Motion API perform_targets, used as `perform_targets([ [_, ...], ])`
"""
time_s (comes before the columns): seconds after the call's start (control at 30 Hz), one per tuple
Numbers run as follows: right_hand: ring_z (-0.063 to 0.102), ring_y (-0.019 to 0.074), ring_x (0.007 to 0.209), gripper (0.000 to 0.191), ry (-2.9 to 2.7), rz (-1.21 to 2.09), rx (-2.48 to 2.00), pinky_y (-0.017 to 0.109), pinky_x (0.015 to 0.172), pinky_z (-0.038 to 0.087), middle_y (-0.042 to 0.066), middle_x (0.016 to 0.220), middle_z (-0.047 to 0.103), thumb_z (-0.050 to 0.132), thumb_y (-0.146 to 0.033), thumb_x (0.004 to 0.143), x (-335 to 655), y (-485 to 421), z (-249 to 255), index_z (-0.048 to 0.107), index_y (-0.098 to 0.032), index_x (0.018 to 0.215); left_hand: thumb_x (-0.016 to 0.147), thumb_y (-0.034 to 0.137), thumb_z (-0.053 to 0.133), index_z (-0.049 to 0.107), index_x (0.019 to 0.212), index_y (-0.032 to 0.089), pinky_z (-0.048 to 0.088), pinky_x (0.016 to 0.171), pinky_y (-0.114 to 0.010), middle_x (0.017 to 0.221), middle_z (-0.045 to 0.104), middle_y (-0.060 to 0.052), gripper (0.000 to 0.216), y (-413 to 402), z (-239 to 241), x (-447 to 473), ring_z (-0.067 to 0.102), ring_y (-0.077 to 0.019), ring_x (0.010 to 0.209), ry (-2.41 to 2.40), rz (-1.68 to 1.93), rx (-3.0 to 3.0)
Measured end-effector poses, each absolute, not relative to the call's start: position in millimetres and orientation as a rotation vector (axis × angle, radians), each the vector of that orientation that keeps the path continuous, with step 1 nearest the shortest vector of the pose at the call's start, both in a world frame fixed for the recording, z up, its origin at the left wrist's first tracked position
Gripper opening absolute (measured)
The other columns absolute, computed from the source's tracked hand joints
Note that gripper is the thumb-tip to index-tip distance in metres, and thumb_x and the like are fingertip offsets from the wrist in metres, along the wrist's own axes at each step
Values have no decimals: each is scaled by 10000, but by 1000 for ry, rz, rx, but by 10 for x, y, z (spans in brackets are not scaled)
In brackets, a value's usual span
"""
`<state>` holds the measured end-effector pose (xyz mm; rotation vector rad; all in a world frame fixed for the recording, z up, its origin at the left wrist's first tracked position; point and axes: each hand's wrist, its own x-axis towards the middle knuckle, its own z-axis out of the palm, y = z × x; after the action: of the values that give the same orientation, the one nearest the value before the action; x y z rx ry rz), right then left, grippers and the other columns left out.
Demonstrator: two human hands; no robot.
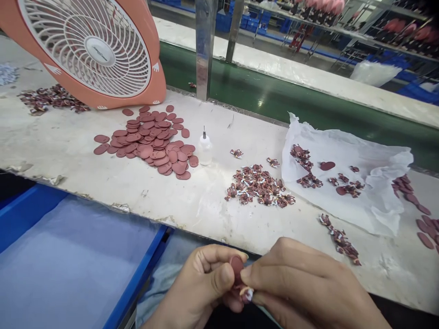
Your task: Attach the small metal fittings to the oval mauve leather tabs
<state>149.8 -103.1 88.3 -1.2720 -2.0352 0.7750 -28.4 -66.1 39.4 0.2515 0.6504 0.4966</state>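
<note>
My left hand (202,283) and my right hand (305,288) meet at the bottom of the view, below the worktable's front edge. Between their fingertips they pinch a small maroon oval piece (236,266) together with a tiny bow-like trim (247,294). Both hands are closed on it. A heap of maroon oval pieces (151,139) lies on the table at left. A pile of small maroon bows (259,185) lies in the middle. A small clear glue bottle (205,148) with a needle tip stands upright between the two piles.
An orange fan (92,45) stands at the back left. A white plastic sheet (360,160) with more bows lies at right. Further bows (339,240) sit near the front edge. A green conveyor belt (274,96) runs behind the table. A blue bin (68,260) is below left.
</note>
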Motion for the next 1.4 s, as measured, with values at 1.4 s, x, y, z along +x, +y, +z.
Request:
perform_targets([
  [1.4, 583, 81, 900, 364, -1865, 639, -1217, 158, 803, 497, 34, 1005, 623, 657, -164, 837, 1406, -1028, 926, 557, -156, 1187, 866, 295, 614, 707, 843, 164, 501, 518, -121, 721, 628, -11, 162, -734, 192, -349, 614, -69, 628, 521, 527, 160],
])
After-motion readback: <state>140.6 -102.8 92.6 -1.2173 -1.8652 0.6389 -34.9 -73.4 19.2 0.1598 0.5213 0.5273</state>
